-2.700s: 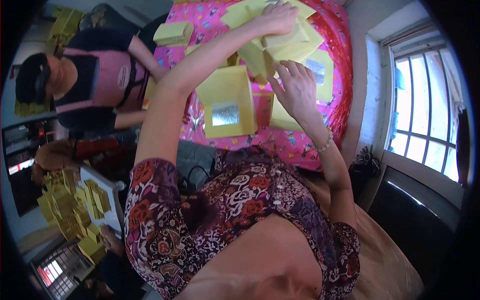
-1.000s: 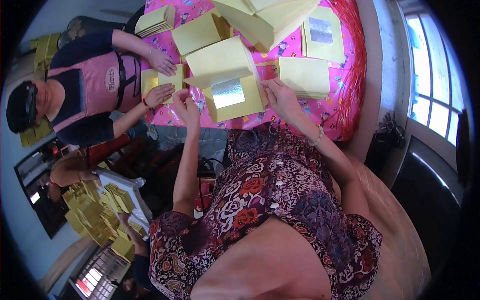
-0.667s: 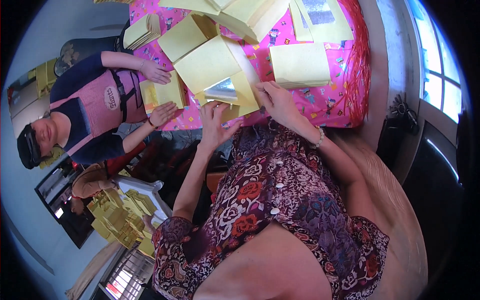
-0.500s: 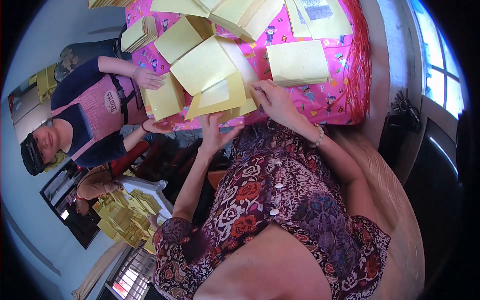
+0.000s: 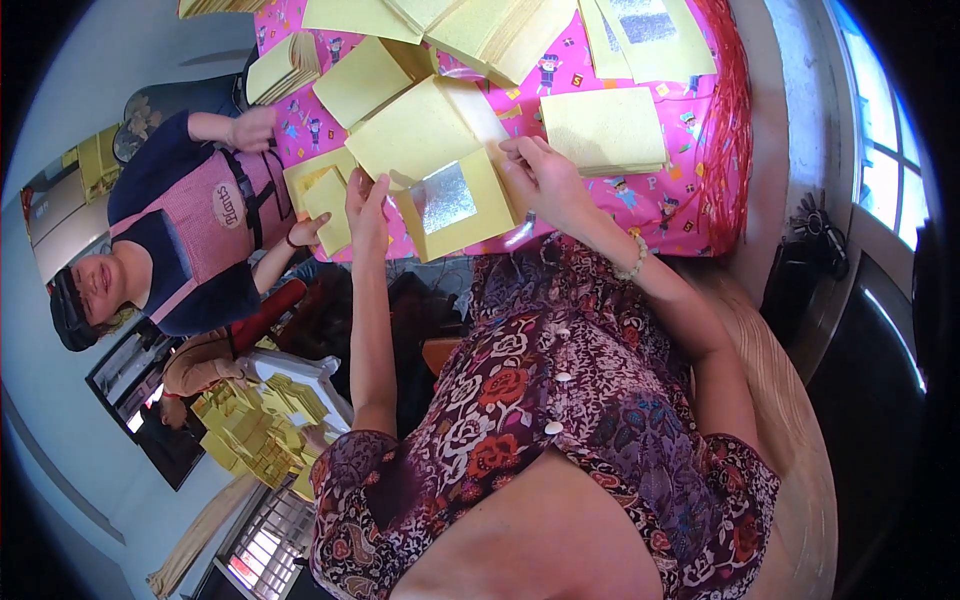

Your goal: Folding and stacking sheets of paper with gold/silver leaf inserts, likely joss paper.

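Note:
A yellow paper sheet with a silver foil square (image 5: 447, 199) lies flat in front of me, at the near edge of the table. Behind it, a blank yellow sheet (image 5: 415, 130) tilts up over a stack. My left hand (image 5: 366, 205) is just left of the foil sheet, thumb and fingers slightly apart, with nothing visible between them. At the sheet's right edge, my right hand (image 5: 548, 185) has bent fingers pinched at the paper; its fingertips are partly hidden. A thick stack of yellow sheets (image 5: 603, 130) sits beyond that hand.
The table has a pink patterned cover (image 5: 625, 195). More yellow stacks (image 5: 365, 80) lie at the back, and red strands (image 5: 722, 150) hang at the right. A person in a pink apron (image 5: 190, 210) at the left holds yellow sheets (image 5: 328, 205). Another table carries yellow bundles (image 5: 260, 420).
The foil sheet was raised and folded over; now it lies flat with its silver square showing. My left hand moved left, off its near edge. The co-worker has lifted one hand from their stack.

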Available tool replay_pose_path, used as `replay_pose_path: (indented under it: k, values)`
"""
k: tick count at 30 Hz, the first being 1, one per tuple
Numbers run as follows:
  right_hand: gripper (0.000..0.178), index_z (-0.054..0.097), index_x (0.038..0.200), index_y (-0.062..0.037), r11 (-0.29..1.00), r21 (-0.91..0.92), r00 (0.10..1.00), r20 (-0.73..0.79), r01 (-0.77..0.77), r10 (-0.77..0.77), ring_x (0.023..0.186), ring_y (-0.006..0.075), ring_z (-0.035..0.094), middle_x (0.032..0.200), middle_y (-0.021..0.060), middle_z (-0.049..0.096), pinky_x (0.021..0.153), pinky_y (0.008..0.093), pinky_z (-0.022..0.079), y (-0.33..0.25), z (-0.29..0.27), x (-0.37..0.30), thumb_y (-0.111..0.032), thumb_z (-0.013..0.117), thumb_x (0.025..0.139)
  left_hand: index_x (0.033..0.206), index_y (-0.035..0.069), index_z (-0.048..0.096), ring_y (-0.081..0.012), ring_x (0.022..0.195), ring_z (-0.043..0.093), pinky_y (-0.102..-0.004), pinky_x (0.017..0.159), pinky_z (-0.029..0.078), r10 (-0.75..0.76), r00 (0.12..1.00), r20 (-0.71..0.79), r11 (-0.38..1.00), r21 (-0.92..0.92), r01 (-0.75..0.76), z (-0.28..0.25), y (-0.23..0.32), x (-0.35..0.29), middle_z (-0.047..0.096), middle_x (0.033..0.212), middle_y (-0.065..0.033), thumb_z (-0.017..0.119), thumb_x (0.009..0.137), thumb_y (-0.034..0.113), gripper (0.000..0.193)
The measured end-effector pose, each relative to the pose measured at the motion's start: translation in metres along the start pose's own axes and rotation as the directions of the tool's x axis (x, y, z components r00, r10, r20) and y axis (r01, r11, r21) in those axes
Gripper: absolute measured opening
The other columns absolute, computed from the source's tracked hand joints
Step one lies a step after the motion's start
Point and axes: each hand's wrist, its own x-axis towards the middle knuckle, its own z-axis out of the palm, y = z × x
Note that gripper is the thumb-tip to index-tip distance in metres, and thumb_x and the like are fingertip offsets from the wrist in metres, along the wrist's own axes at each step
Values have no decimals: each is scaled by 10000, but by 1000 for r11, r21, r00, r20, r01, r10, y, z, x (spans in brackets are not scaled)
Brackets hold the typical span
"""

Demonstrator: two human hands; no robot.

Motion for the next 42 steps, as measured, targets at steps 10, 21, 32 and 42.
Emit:
replay_pose_path:
  k: [10, 21, 32, 42]
  values:
    - [391, 536, 1147, -18, 960, -265, 987, 100, -92, 123, 840, 272, 671, 967, 141, 624, 709, 369, 557, -4, 20, 13, -192, 701, 839, 1336, -18, 491, -134, 1010, 600, -277, 884, 471, 107, 994, 18, 988, 108, -108, 11, -7, -9, 639, 1134, -64, 630, 881, 6, 477]
    - [348, 570, 1118, -24, 995, -62, 997, 1, -72, 73, 819, 281, 669, 943, 143, 623, 703, 374, 555, 2, 20, 0, -181, 700, 836, 1057, 9, 586, -266, 819, 581, -354, 721, 485, 669, 728, 147, 307, 838, -451, 32, -5, -24, 564, 904, -94, 653, 838, 23, 230]
    - [376, 550, 1191, -47, 996, -84, 994, 95, -41, 49, 858, 362, 617, 1012, 178, 579, 730, 444, 506, -16, -31, -40, -209, 657, 868, 971, 39, 599, -351, 915, 571, -422, 794, 475, 524, 748, 408, 278, 748, -603, 47, 13, -16, 577, 939, -154, 586, 834, 35, 138]
    - [331, 562, 1187, 9, 967, -217, 847, -532, -136, 0, 961, 289, 623, 1042, 175, 592, 785, 367, 524, -39, -196, -53, -87, 642, 881, 913, 33, 531, -362, 900, 538, -454, 777, 453, 502, 768, 397, 181, 821, -542, 43, 59, -60, 529, 910, -160, 564, 832, 107, 115]
